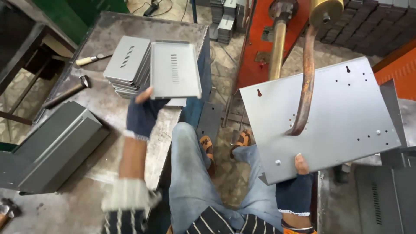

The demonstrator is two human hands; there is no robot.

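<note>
Two hands: both wear dark fingerless gloves, and each grips its own sheet-metal part.
Far left: a grey folded metal housing (pixel 56 147) lies on the steel worktop (pixel 86 203), close to its near-left corner.
Tools: a hammer (pixel 67 92) and a wooden-handled tool (pixel 93 58) rest on the worktop beyond the housing, well apart from the hands.
Stack: a pile of grey slotted panels (pixel 128 65) sits mid-worktop, leaning a little to the left.
Left hand (pixel 142 113): the arm reaches forward and up over the worktop with the forearm bare, a light cuff at the elbow. The fingers are closed on the near edge of a slotted metal panel (pixel 174 69), thumb showing at its lower left corner. The panel is held flat-faced toward the camera, just beside the stack.
Middle: legs in blue jeans and orange sandals (pixel 225 145) stand over the floor between worktop and machine.
Welder arm (pixel 305 73): a curved copper electrode arm comes down from the red machine (pixel 255 47); its tip meets the large plate.
Right hand (pixel 299 182): held low and close to the body, thumb on top, clamping the near edge of a large grey punched plate (pixel 338 125), which is tilted and held up under the electrode.
</note>
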